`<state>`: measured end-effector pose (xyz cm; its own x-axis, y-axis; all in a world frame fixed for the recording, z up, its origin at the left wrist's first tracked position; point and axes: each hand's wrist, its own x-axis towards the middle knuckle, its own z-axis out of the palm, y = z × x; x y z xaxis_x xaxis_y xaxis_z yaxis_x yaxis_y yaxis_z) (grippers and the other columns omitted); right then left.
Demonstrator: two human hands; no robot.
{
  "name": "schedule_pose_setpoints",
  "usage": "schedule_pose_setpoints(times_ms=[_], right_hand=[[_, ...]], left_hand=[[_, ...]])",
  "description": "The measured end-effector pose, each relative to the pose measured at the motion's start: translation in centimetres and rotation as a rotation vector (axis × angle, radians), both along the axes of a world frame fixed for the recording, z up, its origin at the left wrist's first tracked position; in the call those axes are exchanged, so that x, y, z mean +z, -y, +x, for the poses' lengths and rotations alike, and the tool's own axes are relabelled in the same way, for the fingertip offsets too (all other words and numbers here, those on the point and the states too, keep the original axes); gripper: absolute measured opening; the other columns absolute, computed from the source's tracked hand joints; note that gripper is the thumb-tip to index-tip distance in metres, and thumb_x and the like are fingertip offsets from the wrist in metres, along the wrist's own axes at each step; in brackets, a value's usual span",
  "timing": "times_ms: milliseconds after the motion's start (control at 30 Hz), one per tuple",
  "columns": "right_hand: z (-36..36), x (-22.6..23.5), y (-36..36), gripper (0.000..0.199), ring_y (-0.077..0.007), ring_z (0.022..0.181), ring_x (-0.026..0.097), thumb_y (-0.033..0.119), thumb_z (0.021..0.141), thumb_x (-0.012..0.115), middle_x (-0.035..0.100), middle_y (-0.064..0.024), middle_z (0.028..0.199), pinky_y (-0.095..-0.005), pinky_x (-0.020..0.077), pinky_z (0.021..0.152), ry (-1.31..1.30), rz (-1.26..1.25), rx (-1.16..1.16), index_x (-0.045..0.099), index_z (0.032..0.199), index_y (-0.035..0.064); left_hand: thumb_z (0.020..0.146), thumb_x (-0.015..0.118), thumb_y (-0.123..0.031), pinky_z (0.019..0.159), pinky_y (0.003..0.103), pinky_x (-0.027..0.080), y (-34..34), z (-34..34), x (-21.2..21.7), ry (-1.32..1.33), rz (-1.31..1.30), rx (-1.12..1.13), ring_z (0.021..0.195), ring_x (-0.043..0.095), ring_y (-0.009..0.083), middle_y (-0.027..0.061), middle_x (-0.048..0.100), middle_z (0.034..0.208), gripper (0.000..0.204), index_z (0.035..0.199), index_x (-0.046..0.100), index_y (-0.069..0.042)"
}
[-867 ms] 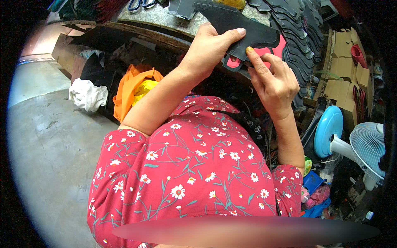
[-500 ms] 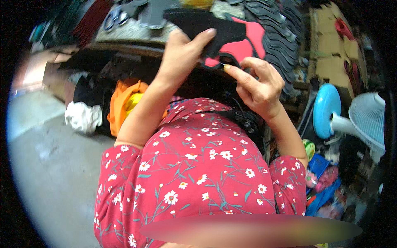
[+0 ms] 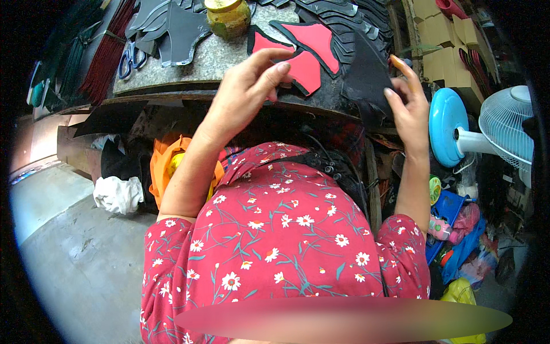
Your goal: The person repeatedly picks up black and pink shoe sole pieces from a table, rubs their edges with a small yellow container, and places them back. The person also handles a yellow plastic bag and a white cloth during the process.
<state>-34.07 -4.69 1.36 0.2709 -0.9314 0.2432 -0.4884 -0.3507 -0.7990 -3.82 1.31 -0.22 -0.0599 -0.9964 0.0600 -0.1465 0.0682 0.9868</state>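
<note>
My left hand [image 3: 250, 83] is above the near edge of the worktable, its thumb and index finger apart, with nothing seen between them. Beside its fingertips lie several pink pieces with black borders [image 3: 303, 71]. A dark, floppy cut piece [image 3: 366, 77], slightly blurred, is at the right end of the table, its lower end over the edge. My right hand [image 3: 411, 103] has thumb and fingers at the right edge of this black piece and seems to pinch it; the index finger points upward. Whether pink panels are on its hidden side I cannot tell.
Blue-handled scissors [image 3: 132, 60], grey cut pieces [image 3: 183, 34] and a yellow-lidded jar [image 3: 228, 17] are on the table. Wavy dark pieces [image 3: 326, 26] pile at the back. A fan with a blue base [image 3: 448, 127] is at right. Orange cloth [image 3: 169, 166] hangs left.
The black piece has gone from my left hand to the right, beside my right hand. My left hand has let go and moved slightly down. The pink pieces on the table are now uncovered.
</note>
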Motion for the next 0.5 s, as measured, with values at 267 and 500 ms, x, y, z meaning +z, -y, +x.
schedule_pose_setpoints(times_ms=[267, 500], right_hand=[[-2.4, -2.9, -1.5, 0.066, -0.0220, 0.077, 0.061, 0.000, 0.082, 0.069, 0.062, -0.0092, 0.088, -0.0350, 0.0501, 0.075, -0.328, -0.109, -0.184, 0.049, 0.143, 0.0160], [0.0, -0.7, -0.5, 0.068, -0.0315, 0.110, 0.057, 0.010, 0.076, 0.077, 0.060, -0.0119, 0.115, -0.0427, 0.0443, 0.096, -0.715, -0.468, -0.095, 0.052, 0.139, 0.0138]], left_hand=[[0.097, 0.062, -0.015, 0.068, 0.019, 0.046, 1.7, 3.6, 1.0, 0.157, -0.386, 0.349, 0.078, 0.061, 0.0043, 0.0026, 0.072, 0.093, 0.022, 0.114, 0.068, -0.002], [0.083, 0.070, -0.009, 0.093, 0.042, 0.045, 3.7, 8.4, 2.7, 0.806, -0.761, 0.701, 0.111, 0.055, 0.0342, 0.0147, 0.062, 0.117, 0.038, 0.120, 0.062, -0.006]])
